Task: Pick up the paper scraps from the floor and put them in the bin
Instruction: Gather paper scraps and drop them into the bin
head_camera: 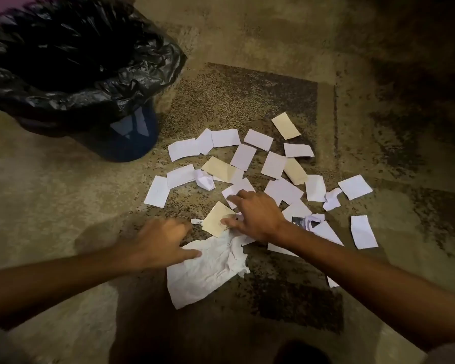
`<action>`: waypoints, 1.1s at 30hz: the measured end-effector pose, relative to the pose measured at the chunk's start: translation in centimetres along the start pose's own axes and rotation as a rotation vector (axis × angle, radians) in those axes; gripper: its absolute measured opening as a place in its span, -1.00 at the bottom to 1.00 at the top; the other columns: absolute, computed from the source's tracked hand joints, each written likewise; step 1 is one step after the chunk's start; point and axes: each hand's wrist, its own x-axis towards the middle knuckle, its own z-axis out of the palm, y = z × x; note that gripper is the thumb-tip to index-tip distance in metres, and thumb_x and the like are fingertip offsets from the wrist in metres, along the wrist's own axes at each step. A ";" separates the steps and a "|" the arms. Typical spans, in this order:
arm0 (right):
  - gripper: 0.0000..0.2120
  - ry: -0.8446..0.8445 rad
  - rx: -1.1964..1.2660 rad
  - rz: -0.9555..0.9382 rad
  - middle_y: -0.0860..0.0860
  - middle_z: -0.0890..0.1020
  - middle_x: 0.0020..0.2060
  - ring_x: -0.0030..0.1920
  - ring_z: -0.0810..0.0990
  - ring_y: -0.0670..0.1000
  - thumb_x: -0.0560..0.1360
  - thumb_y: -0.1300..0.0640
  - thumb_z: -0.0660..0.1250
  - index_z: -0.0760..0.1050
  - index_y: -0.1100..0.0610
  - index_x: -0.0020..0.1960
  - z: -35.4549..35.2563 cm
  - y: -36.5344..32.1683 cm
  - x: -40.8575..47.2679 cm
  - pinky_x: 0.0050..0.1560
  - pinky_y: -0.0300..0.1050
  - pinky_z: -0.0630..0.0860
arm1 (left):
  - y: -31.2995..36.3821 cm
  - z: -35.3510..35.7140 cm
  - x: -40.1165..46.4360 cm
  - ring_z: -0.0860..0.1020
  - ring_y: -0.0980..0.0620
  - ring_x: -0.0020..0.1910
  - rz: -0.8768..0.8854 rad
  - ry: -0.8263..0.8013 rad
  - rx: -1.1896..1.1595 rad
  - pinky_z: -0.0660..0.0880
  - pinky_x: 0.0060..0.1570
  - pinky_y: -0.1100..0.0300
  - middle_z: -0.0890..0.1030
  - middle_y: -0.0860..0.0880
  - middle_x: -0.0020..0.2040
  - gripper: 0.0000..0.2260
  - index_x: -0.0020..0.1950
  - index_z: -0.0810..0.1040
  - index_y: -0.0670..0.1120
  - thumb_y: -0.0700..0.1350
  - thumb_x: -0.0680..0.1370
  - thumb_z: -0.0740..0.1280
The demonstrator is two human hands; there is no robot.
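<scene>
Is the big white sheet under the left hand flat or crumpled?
Crumpled: the big white sheet is creased with ragged edges, partly spread on the carpet.

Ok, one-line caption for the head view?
Both hands reach into paper scraps strewn on carpet, beside black-lined bin.

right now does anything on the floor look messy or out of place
Yes: paper scraps lie scattered over the carpet beside the bin. A large crumpled sheet sits under the left hand; the right hand reaches among them.
</scene>
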 end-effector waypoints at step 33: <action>-0.85 0.146 0.930 0.122 0.03 0.70 -0.22 -0.22 0.66 -0.11 0.43 0.23 0.48 0.60 0.18 -0.01 -4.9 1.3 1.1 -0.21 -0.31 0.55 | -2.7 -5.3 0.4 0.59 0.18 -0.12 0.057 0.016 -0.749 0.52 -0.04 0.19 0.63 0.10 -0.15 -0.93 -0.14 0.59 0.03 -0.12 0.46 0.45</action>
